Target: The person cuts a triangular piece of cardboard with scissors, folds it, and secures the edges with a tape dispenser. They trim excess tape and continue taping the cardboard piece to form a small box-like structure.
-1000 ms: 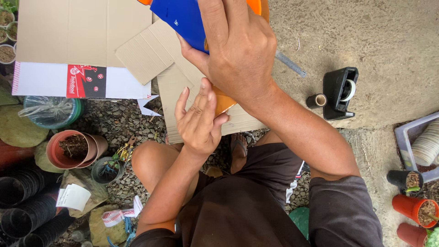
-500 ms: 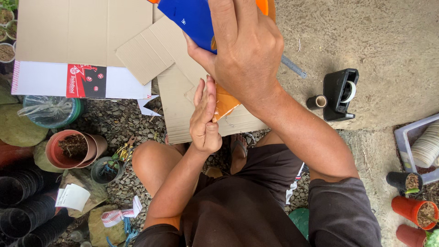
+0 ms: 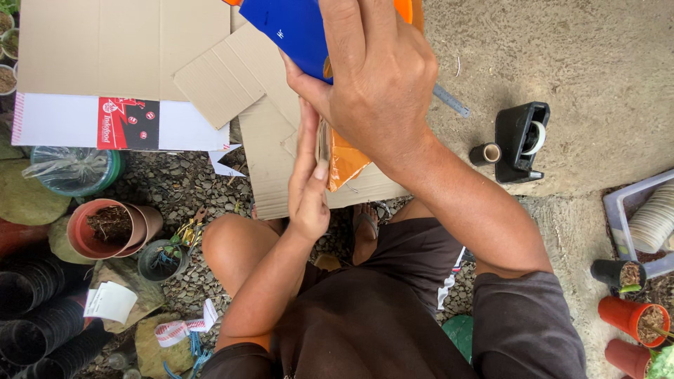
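At the far left, a stack of black nursery pots (image 3: 35,309) lies on the gravel, with a terracotta pot (image 3: 105,228) on its side and a clear bag over a green tub (image 3: 74,168) above it; none of these touch your work, but your bare knee (image 3: 235,245) sits just beside a small dark pot with a seedling (image 3: 160,258), and a shift of that leg could tip it.

Flattened cardboard sheets (image 3: 119,49) lie across the ground ahead of you; they rest on loose stones, so anything set on them may slide.

Your left hand (image 3: 309,182) stands edge-on, fingers straight and together, pressed flat against the side of the orange packet (image 3: 344,165); it grips nothing, so it only steadies; if it slips off that thin edge, the packet could fold or swing.

Your right hand (image 3: 375,84) is closed from above around the blue and orange packet, thumb on the blue face (image 3: 295,28), fingers wrapped over the far side; the packet hangs in the air above the cardboard, its top out of view; all the weight is in this one hold, and a loosened thumb would likely drop it onto the cardboard or gravel.

Further right, a thin metal ruler (image 3: 449,100) pokes out from behind your wrist; a small tape core (image 3: 486,154) and a black tape dispenser (image 3: 521,142) stand on the concrete, close to your forearm; a wide sweep of that elbow could knock them; pots (image 3: 628,316) at the far right are well apart.
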A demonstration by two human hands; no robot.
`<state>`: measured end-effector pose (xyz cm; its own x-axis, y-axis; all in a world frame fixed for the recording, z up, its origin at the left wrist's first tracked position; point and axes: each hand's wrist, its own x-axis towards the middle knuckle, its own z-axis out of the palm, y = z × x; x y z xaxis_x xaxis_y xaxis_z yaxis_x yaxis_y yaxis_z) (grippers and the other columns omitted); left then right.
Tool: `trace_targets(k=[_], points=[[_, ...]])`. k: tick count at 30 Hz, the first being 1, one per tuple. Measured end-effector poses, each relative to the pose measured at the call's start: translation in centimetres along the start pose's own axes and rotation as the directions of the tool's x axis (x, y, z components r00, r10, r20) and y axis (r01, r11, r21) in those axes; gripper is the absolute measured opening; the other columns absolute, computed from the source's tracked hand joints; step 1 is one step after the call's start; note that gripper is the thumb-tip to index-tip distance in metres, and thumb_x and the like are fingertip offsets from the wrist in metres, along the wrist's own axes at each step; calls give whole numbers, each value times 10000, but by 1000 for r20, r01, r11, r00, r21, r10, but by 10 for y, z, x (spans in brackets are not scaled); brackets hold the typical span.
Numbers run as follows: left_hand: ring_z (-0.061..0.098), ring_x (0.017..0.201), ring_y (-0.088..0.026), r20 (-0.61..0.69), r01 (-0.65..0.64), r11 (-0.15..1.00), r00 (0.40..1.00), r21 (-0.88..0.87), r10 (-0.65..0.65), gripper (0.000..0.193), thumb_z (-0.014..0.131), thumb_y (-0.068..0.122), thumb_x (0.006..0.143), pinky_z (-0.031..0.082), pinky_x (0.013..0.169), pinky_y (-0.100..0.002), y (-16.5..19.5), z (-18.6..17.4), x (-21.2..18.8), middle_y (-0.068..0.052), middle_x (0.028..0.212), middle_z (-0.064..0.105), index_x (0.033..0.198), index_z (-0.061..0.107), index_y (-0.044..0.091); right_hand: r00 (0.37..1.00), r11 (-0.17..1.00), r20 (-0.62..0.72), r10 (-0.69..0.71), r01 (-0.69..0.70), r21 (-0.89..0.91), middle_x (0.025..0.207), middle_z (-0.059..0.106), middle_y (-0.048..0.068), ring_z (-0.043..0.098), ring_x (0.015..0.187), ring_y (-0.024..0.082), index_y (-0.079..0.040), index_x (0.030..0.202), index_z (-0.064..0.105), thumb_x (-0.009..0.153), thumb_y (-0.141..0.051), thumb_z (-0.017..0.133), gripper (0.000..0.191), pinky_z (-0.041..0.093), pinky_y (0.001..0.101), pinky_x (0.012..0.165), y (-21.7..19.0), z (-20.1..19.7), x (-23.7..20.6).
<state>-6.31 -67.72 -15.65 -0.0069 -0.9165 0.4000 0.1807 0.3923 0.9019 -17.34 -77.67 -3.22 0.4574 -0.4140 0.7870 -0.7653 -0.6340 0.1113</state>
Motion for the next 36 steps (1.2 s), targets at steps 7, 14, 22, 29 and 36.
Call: trace_targets(k=[7, 14, 22, 29, 36], points=[[35, 1621, -227, 103, -178, 984, 979, 2, 176, 1334, 490, 897, 827, 94, 1373, -368, 4, -14, 19, -144, 1769, -14, 1666, -70, 25, 999, 999, -41, -8, 10, 43, 1252, 574, 102, 655, 794, 171, -37, 1477, 397, 891, -320, 854, 795, 544, 277, 654, -1, 9, 5], [120, 1638, -326, 308, -188, 951, 945, 245, 108, 1250, 859, 498, 808, 212, 1316, -400, 8, -32, 41, -216, 1713, 85, 1655, 95, -14, 998, 998, -55, -9, 12, 62, 1255, 569, 98, 669, 845, 187, -42, 1477, 390, 897, -315, 851, 790, 567, 287, 689, -2, 8, -2], [266, 1564, -340, 183, -287, 889, 955, 357, 234, 1133, 760, 194, 793, 241, 1284, -418, 13, -19, 40, -201, 1652, 202, 1659, 43, 47, 978, 873, -71, 198, -143, 466, 1136, 648, 87, 708, 966, 213, -40, 1274, 541, 1002, -226, 911, 495, 587, 331, 842, 35, -23, -1], [240, 1582, -359, 188, -301, 862, 951, 407, 244, 1065, 731, 210, 860, 260, 1290, -456, 11, -16, 43, -195, 1699, 166, 1678, 56, 105, 877, 696, 71, 475, -423, 581, 1238, 580, 68, 575, 1093, 148, 7, 1340, 511, 1053, -137, 855, 470, 503, 298, 1009, 86, -67, -43], [159, 1627, -375, 186, -330, 794, 944, 511, 273, 1052, 783, 373, 986, 193, 1318, -492, 17, -12, 37, -226, 1722, 74, 1702, 56, 119, 756, 461, 253, 604, -591, 662, 1236, 588, 64, 586, 1109, 117, -12, 1373, 472, 1003, -178, 814, 531, 508, 282, 1030, 89, -64, -90]])
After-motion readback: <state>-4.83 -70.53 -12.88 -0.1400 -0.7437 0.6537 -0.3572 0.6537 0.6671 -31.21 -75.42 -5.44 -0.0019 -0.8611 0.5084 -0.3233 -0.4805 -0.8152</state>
